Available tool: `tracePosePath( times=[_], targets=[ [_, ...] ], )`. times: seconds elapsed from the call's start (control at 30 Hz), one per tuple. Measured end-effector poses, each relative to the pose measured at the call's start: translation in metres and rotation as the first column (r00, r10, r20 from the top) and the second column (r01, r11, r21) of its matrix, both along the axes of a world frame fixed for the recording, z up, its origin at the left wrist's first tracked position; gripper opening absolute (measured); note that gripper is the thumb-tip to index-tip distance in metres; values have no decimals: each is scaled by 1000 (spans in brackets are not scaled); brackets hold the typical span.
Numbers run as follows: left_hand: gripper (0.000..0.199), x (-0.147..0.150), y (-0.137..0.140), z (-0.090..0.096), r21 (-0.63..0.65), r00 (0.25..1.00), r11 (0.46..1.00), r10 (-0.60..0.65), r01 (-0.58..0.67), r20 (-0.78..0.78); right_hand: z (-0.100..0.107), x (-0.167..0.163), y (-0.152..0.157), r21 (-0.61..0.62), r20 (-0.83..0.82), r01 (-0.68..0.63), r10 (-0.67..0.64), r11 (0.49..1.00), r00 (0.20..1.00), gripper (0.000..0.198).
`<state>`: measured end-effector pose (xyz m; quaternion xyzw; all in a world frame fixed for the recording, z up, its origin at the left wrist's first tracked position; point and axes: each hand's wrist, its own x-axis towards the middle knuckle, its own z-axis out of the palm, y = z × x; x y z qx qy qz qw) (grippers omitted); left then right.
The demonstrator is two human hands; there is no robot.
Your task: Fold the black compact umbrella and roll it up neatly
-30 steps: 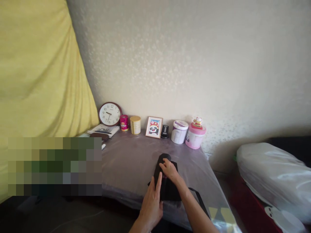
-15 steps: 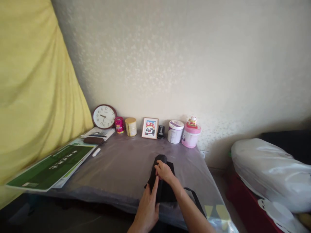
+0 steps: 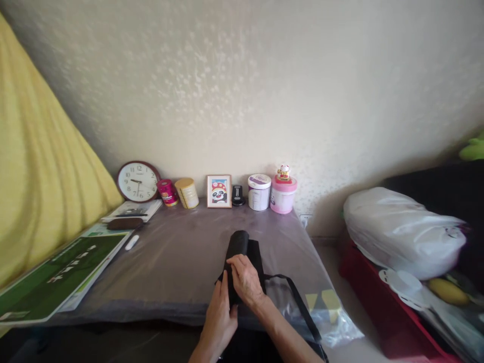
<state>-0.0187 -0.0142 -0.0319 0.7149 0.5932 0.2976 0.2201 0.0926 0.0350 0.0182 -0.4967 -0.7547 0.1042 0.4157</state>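
Note:
A black folded cloth item with a long strap [image 3: 237,244] lies at the near side of the table, its far end rolled or rounded. My left hand [image 3: 220,311] grips its left edge near the table's front, with the thumb hidden beneath or behind the cloth. Across the top of the roll rests my right hand [image 3: 246,282], fingers bent and pressed against the fabric. The black strap [image 3: 298,300] trails off to the right and hangs over the front edge. Which kind of item the cloth is, I cannot tell.
Along the wall stand a clock [image 3: 138,182], a pink tin [image 3: 167,192], a yellow-lidded can [image 3: 187,193], a panda picture [image 3: 219,191] and two tubs [image 3: 259,192]. Green boards [image 3: 71,272] lie left. A white plastic bag [image 3: 401,229] sits on a red box [image 3: 372,297] at right.
My right hand has slid back toward me along the black cloth, uncovering more of its far end. My left hand stays at its left edge. The view has turned slightly right.

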Motion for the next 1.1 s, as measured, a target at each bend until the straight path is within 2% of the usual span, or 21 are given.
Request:
tracePosePath(
  times=[0.13,0.23,0.37,0.43,0.5,0.6,0.77,0.8,0.87,1.0,1.1],
  targets=[
    [70,0,-2,5,-54,999,999,-6,4,-40,-5,23,38,5,39,44,-44,999,998,28],
    [71,0,-3,8,-83,1000,997,-5,4,-14,-12,40,64,2,-49,168,-168,986,985,33],
    [70,-1,-4,1,-67,1000,998,16,-14,26,-40,42,65,-46,-152,253,-257,966,954,44],
    [69,-1,-3,-5,-30,999,999,20,-19,34,-54,36,55,-86,-53,266,-271,960,961,53],
    [69,-2,-2,-8,-7,999,1000,23,-23,40,-61,31,44,-144,121,287,-271,947,955,60],
    [70,-2,-1,-8,-19,998,999,31,-30,57,-54,33,36,-207,349,317,-232,926,908,59],
    [71,1,-1,-3,-59,997,998,31,-27,67,-29,51,41,-249,514,438,-266,864,816,55],
    [72,2,-1,-3,-60,998,998,30,-26,63,-26,53,42,-243,525,457,-280,856,803,55],
    [73,4,-1,-3,-54,998,998,33,-30,47,-23,54,41,-206,519,446,-289,871,804,55],
    [76,8,-1,1,-51,999,998,41,-40,7,-29,51,42,-209,467,308,-182,928,865,55],
    [79,12,-2,7,-85,999,995,49,-50,-18,-34,51,52,-213,341,314,-231,925,911,48]
  ],
)
